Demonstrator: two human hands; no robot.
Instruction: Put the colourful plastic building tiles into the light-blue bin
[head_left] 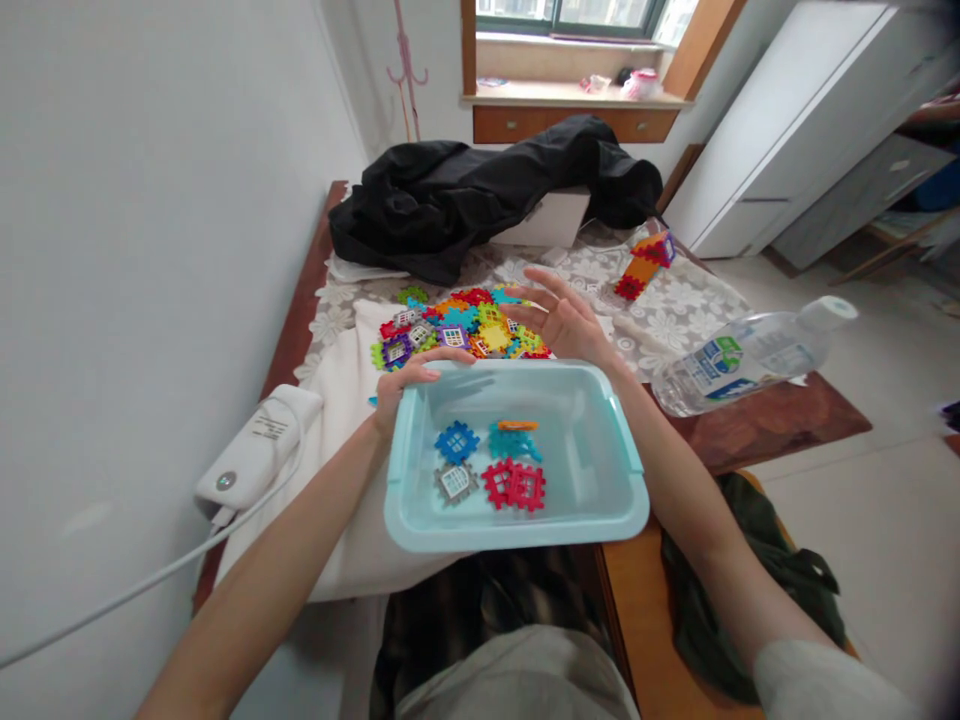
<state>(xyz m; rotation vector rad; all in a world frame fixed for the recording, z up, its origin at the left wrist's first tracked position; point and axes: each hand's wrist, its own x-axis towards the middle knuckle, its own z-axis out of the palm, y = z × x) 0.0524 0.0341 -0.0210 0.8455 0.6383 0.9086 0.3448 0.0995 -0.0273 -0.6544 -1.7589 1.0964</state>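
Observation:
A light-blue plastic basin [585,490] is tilted toward me at the table's near edge. My left hand [420,377] grips its far left rim, fingers over the edge. In the basin lie a blue window block [457,441], a grey window block [456,483], red blocks [526,486], teal blocks [510,441] and an orange piece [517,426]. My right hand [566,318] is raised behind the far right rim, fingers spread, with nothing in it. Beyond the basin, a pile of colourful interlocking blocks [457,318] sits on the table, partly hidden by my right hand.
A clear plastic bottle [750,355] stands at the right, near a small orange-and-red block build [645,265]. A black cloth [487,190] lies across the back over a white box [547,218]. On the left is a white power bank [259,450] with a cable.

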